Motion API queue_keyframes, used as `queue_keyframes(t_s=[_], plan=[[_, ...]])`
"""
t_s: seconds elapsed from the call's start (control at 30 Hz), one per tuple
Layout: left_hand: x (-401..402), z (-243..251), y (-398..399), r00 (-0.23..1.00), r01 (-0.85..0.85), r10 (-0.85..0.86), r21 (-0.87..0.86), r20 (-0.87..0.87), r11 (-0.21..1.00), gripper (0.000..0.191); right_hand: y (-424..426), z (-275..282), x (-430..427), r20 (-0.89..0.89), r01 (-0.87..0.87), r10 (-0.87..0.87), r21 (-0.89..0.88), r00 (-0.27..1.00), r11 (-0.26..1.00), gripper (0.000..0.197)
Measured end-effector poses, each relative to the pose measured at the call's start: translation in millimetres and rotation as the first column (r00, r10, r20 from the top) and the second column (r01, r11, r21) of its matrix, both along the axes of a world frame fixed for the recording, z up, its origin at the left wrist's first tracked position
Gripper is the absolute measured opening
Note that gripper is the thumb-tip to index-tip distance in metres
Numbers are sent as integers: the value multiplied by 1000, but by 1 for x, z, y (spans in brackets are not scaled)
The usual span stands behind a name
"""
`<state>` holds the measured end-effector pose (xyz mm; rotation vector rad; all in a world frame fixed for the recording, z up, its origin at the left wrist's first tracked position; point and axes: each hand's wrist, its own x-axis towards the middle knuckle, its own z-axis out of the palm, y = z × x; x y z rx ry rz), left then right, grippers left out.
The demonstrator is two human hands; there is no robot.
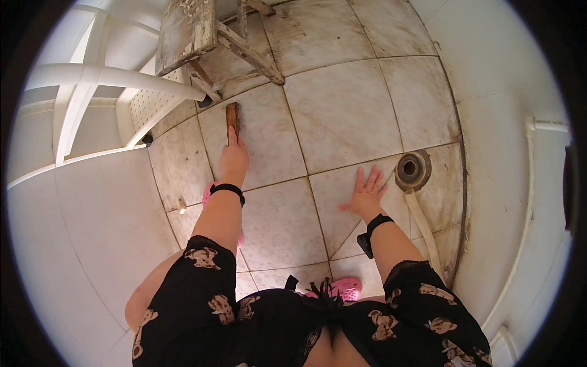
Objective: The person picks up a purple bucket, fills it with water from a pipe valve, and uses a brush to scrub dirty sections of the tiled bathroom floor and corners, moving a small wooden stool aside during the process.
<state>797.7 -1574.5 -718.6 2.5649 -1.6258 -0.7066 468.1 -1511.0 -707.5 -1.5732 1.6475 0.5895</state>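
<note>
My left hand [234, 158] grips a narrow brown wooden brush [232, 118], with the index finger laid along its back. The brush is against a pale floor tile [266, 133], and its underside is hidden. On the right, my right hand [367, 192] has its fingers spread over another tile and holds nothing. Whether that palm touches the floor I cannot tell. Close to its fingertips is a round dark floor drain fitting [409, 169] with an open centre. A pale hose [424, 225] runs from beside this fitting toward me.
A worn wooden stool [188, 34] with peeling paint stands beyond the brush. At left is a white plastic rack [91, 75] with black feet. Stained wall edges border the tiles; a white pipe [527, 192] runs along the right wall. My feet wear pink clogs [347, 289].
</note>
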Motion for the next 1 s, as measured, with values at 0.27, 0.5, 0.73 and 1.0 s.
queue_keyframes(t_s=[0.27,0.5,0.73,1.0], plan=[[-105,-9,57,897,429,-425,12,-120,903,52,-2,-5,-10,-127,28,-16,86,992,996,140],[-67,-14,-27,941,275,-298,-150,-163,950,51,-6,-1,7,-67,-30,35,79,997,996,141],[-70,-10,38,796,597,-598,-39,-98,801,56,-5,-1,3,-97,9,-1,83,995,997,138],[-121,-31,6,758,606,-627,-163,-178,779,59,1,-12,-10,-50,40,-40,0,998,999,137]])
